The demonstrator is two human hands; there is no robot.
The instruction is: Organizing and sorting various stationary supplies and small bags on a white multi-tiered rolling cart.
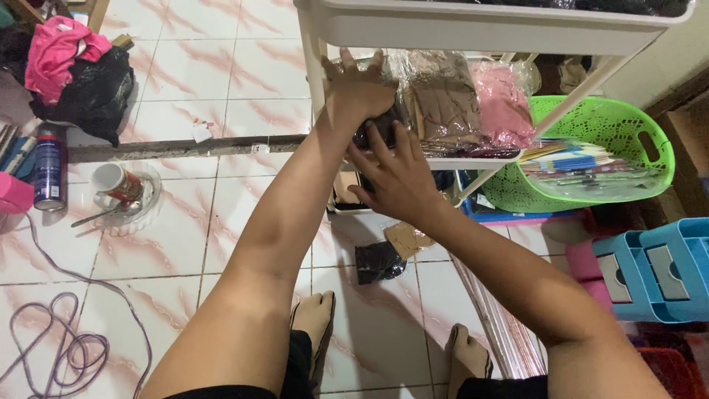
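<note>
Nearest us, our right hand (395,177), fingers spread, lies flat against the front of a dark plastic-wrapped fabric packet (380,127) at the left end of the white rack's middle shelf (473,162). Just beyond, our left hand (358,89) curls over the top of the same packet, so it sits clasped between both hands, the right one nearer. Its long axis seems to run back into the shelf, beside brown (443,100) and pink wrapped packets (502,103) to the right.
</note>
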